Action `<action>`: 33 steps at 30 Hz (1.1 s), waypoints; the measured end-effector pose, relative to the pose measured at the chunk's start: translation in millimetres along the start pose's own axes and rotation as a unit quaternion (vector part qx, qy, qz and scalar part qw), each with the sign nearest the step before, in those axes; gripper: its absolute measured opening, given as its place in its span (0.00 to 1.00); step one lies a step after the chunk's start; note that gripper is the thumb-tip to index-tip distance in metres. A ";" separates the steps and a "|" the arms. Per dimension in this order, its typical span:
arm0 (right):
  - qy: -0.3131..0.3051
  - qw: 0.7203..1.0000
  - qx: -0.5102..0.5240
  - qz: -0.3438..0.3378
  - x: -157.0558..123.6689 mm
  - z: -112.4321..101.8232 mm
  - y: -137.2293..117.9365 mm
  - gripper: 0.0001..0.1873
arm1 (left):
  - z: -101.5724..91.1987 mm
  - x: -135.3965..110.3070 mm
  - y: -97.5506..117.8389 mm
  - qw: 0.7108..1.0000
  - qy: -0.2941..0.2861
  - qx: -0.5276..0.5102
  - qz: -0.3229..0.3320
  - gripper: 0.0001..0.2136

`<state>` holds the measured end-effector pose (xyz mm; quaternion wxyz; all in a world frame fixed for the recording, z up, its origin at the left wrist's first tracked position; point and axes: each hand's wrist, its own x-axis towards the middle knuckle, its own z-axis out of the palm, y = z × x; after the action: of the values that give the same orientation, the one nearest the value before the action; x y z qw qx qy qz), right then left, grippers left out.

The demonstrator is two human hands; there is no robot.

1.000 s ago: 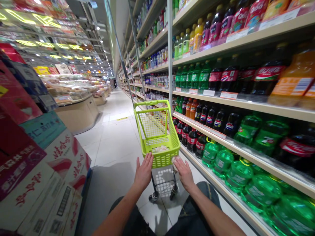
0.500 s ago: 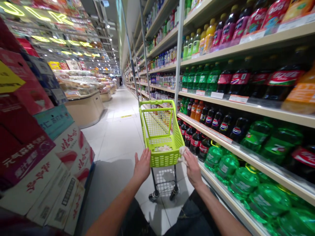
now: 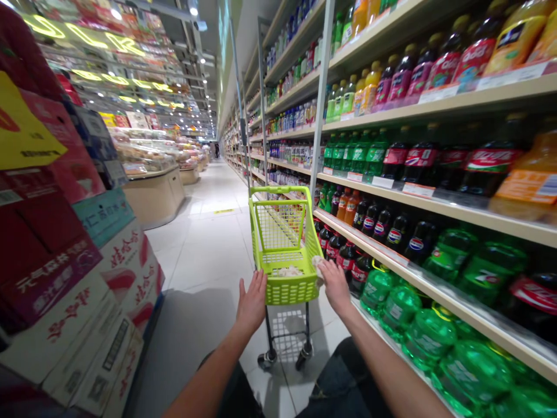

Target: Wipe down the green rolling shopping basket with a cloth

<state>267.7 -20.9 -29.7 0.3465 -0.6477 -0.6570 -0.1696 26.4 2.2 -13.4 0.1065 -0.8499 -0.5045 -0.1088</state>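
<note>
A lime-green shopping cart (image 3: 292,295) on black legs and casters stands right in front of me. My left hand (image 3: 251,302) lies against the left corner of its basket, fingers stretched and thumb apart. On the opposite corner, my right hand (image 3: 334,285) presses a crumpled whitish cloth (image 3: 318,267) to the basket's side. Part of that cloth is hidden behind the fingers. A small pale crumpled piece (image 3: 289,271) rests on the basket floor; what it is I cannot tell.
Shelves of soda bottles (image 3: 387,226) run along the right, with big green bottles (image 3: 429,328) at the bottom. Stacked drink cartons (image 3: 108,278) rise on the left. A tiled aisle (image 3: 209,232) leads past a display counter (image 3: 154,194).
My right hand and the cloth have shifted slightly along the basket's right corner. The whole view has tilted a little, so the cart sits lower. The left hand stays at its corner.
</note>
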 end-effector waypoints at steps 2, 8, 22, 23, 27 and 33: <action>0.009 1.000 -0.005 -0.004 -1.5 1.6 -2.7 0.24 | -1.2 -0.3 2.4 1.000 -0.003 -0.006 -0.009 0.33; -0.015 0.992 0.030 -0.118 -10.5 26.5 -48.3 0.22 | -3.1 -2.3 5.6 1.000 -0.010 0.002 0.007 0.33; 0.008 0.992 0.016 -0.124 -13.5 25.9 -43.2 0.24 | 2.6 -3.7 10.7 0.999 0.030 0.001 0.015 0.32; 0.014 0.994 0.005 -0.109 -13.3 19.4 -30.8 0.24 | 3.1 -3.9 9.7 0.999 0.035 0.004 0.016 0.33; 0.051 0.998 -0.038 -0.009 -12.6 -1.2 9.1 0.24 | 4.3 -3.6 9.1 0.999 0.040 0.001 0.012 0.33; 0.030 0.992 0.011 -0.123 -15.6 35.8 -57.8 0.23 | 0.2 -4.2 8.8 1.000 0.026 -0.004 0.010 0.31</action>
<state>202.1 -14.2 -52.3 0.3491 -0.5529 -0.7230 -0.2230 32.2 -5.4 -15.5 0.1175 -0.8521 -0.4927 -0.1318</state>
